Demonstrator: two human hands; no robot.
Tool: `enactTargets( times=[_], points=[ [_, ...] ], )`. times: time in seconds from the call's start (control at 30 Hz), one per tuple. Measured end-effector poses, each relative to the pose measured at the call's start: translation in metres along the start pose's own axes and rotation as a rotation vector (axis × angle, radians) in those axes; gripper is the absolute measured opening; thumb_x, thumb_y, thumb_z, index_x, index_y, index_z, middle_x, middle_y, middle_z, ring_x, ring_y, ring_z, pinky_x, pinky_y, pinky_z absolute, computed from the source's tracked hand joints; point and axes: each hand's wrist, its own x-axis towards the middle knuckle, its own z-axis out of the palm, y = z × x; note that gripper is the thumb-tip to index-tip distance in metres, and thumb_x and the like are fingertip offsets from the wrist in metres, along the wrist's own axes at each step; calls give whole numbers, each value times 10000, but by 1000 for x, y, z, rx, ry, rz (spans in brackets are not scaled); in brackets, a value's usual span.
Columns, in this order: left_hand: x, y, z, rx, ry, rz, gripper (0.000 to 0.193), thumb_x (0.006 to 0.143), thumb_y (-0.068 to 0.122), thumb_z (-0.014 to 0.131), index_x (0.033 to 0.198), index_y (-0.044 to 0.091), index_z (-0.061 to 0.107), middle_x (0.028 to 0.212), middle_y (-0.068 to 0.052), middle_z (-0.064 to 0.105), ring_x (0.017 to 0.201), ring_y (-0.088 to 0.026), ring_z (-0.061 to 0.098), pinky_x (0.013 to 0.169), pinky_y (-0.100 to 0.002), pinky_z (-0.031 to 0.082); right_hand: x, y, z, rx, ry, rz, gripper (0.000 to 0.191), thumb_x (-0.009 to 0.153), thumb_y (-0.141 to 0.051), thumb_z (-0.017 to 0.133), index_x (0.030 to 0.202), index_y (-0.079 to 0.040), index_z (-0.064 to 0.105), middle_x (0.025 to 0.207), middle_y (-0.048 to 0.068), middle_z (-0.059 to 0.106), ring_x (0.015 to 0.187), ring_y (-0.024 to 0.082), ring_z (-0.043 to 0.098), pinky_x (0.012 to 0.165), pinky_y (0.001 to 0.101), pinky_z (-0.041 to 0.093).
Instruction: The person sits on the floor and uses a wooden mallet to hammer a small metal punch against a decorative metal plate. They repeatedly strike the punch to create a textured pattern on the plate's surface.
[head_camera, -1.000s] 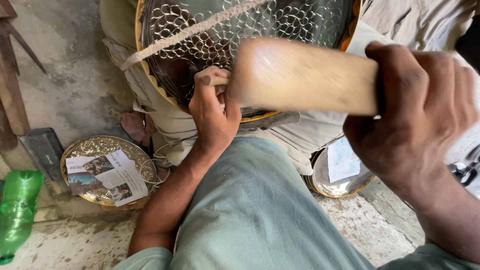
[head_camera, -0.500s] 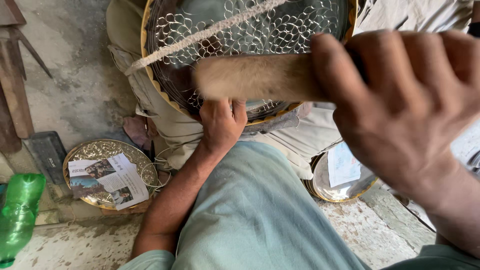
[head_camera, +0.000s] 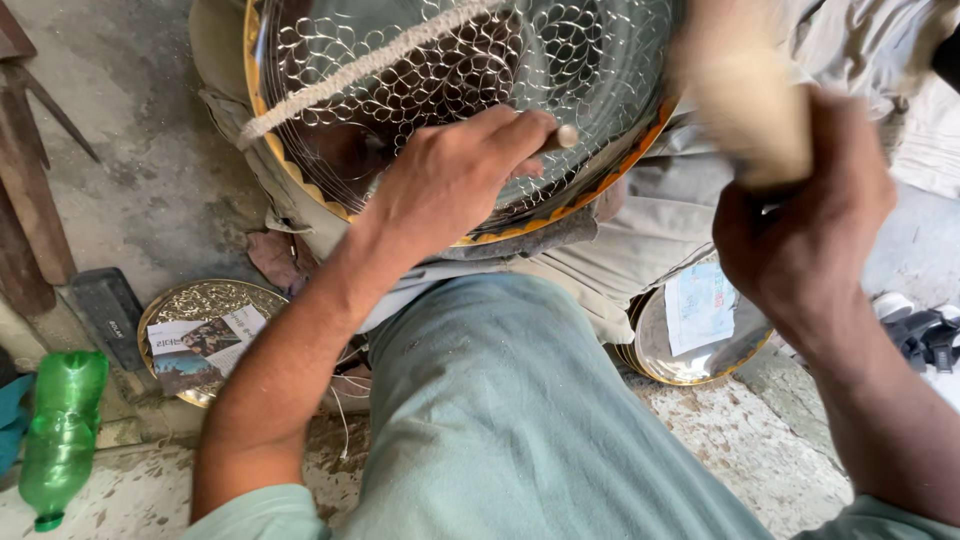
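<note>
A large round metal tray (head_camera: 600, 90) with an engraved scroll pattern and a yellow rim leans upright against cloth-covered legs. My left hand (head_camera: 450, 185) is shut on a thin metal punch (head_camera: 562, 137) whose tip presses on the tray's face. My right hand (head_camera: 800, 240) grips a wooden mallet (head_camera: 745, 105), raised and blurred at the upper right, apart from the punch. A twisted cord (head_camera: 360, 70) crosses the tray diagonally.
A small brass plate (head_camera: 200, 300) with a paper on it lies on the concrete floor at left. A green plastic bottle (head_camera: 60, 430) lies at the lower left. Another metal plate (head_camera: 690, 345) with a paper rests at right, a black sandal (head_camera: 925, 335) beyond it.
The mallet has swung from across the tray's middle up to the upper right. My left hand has shifted right along the tray with the punch.
</note>
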Motion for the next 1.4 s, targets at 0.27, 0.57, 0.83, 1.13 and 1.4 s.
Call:
enactTargets(
  times=[0.27,0.57,0.83,1.13,1.4],
  points=[
    [32,7,-28,-16,-159,63,293,979,46,675,1261,52,597,877,-118,678,772,-249,763,581,-304,632,-47,22,14,634,64,341,442,902,47,670,1288,25,454,1103,109,641,1000,196,661,863,334,580],
    [21,3,-19,-1,-142,27,285,1010,-24,621,1283,54,609,938,-115,687,804,-221,769,548,-236,631,-26,2,41,537,203,251,556,835,1,592,1350,39,387,991,22,636,871,161,651,743,346,547],
    [-17,-2,8,-42,233,-114,207,1073,209,638,1175,32,602,996,-106,667,776,-189,721,583,-238,643,26,-26,1,-317,54,-224,323,890,29,692,1179,-91,613,886,41,643,738,198,602,706,372,480],
    [-46,22,11,-31,562,-265,193,1096,100,600,1259,0,571,1134,-157,661,1004,-312,707,814,-402,629,56,-106,-44,-317,-53,-263,384,1014,-68,702,1361,-187,587,1050,5,658,802,161,539,774,314,380],
    [-53,42,-25,-323,703,-309,99,1032,27,673,1081,-13,596,1092,-135,693,925,-157,730,651,-238,635,4,-102,-48,-574,52,-92,375,871,-16,730,1215,-127,631,914,66,676,790,210,620,705,366,474]
  ],
)
